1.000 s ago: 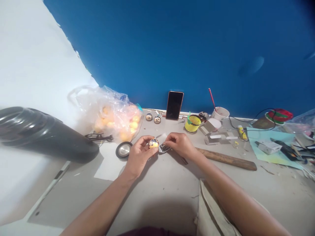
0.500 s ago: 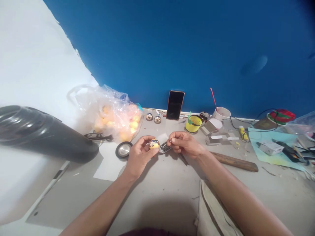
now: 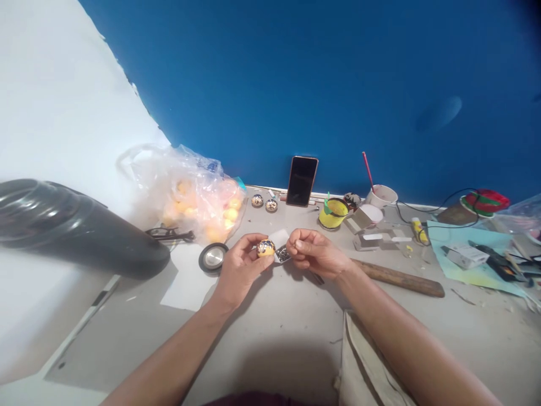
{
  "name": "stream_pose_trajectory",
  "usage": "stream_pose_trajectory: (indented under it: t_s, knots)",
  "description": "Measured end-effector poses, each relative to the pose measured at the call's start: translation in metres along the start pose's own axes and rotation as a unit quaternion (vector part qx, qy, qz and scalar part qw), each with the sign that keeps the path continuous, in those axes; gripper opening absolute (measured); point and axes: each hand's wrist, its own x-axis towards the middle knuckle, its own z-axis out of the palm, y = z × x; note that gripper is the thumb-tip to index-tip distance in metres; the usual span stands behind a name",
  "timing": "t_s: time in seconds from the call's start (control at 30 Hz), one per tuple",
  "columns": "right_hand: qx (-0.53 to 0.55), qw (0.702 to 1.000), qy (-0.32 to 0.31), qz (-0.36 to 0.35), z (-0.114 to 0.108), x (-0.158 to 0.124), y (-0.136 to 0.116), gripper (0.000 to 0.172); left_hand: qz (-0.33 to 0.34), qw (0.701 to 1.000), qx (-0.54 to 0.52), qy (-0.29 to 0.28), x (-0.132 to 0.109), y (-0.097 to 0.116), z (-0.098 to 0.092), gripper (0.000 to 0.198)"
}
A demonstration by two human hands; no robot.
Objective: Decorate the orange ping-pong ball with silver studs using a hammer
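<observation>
Between the thumb and fingers of my left hand [image 3: 243, 268] is a small yellow ball [image 3: 266, 248] dotted with dark and shiny metallic pieces. My right hand [image 3: 315, 252] is pinched closed just right of the ball, apart from it; whatever its fingertips hold is too small to make out. Below and between the hands lies a small open box [image 3: 282, 254] of tiny dark metal pieces, partly covered by the right fingers. A dark thin tool [image 3: 318, 278] shows under the right hand. Two more metal-studded balls [image 3: 264, 203] rest at the back.
Left of my hands are a round black-rimmed metal disc [image 3: 213, 258], a plastic bag of orange balls [image 3: 198, 203] and a big dark tube [image 3: 80, 231]. A phone [image 3: 301, 180] leans on the wall. To the right are a yellow tub [image 3: 332, 214] and a wooden stick [image 3: 401, 278].
The ball in my left hand has turned slightly, showing more yellow below. My right hand stays pinched beside it, with its fingers slightly shifted. The view has moved a little.
</observation>
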Motion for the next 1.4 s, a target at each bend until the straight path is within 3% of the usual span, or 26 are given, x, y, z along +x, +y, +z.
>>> stream_pose_trajectory:
  t_s: [0.2,0.4,0.57,1.17,1.4]
  knots:
    - [-0.079,0.996,0.041,-0.018,0.007,0.003,0.009,0.036,0.069,0.995,0.074,-0.004,-0.004,-0.006,-0.001,0.036]
    - [-0.153,0.986,0.057,-0.034,0.011,0.003,0.016,0.032,0.162,0.967,0.192,0.042,-0.007,-0.010,0.000,0.034]
    - [-0.160,0.984,0.061,-0.041,0.012,0.003,0.017,0.031,0.181,0.962,0.203,0.019,-0.005,-0.010,-0.002,0.028]
    - [-0.113,0.991,0.075,-0.019,0.014,0.005,0.018,0.034,0.204,0.958,0.200,0.019,-0.006,-0.016,-0.003,0.027]
    - [-0.118,0.989,0.092,-0.020,0.016,0.005,0.018,0.034,0.296,0.919,0.256,0.046,-0.008,-0.018,-0.002,0.027]
